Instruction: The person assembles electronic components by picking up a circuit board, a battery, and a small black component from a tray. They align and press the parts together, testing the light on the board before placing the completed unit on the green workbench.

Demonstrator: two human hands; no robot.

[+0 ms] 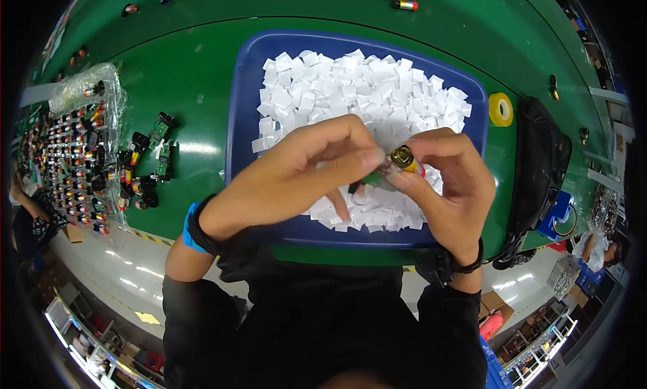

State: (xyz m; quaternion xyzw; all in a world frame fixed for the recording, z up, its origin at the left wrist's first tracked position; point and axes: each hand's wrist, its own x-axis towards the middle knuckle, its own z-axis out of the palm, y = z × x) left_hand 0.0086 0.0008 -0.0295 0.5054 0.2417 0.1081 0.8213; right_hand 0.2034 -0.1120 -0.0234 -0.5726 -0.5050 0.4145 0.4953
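Observation:
Over a blue tray (pixel 237 119) full of small white square pieces (pixel 357 82), both my hands meet at one small assembly. My right hand (pixel 458 187) grips a small battery-like cylinder (pixel 403 157) between thumb and fingers; it has a dark, gold-tinged end and a yellow and red body. A small green circuit board (pixel 373 179) sits beside the cylinder, partly covered by fingers. My left hand (pixel 303 167) pinches thumb and index finger together at the board's upper edge, its other fingers bent below. Whatever is between those fingertips is too small to make out.
Left of the tray lie several loose cylinder-and-board assemblies (pixel 138 163). Beyond them many more stand in rows on plastic wrap (pixel 114 86). Right of the tray are a yellow tape roll (pixel 500 110) and a black bag (pixel 539 167). A few assemblies lie along the far green table (pixel 296 5).

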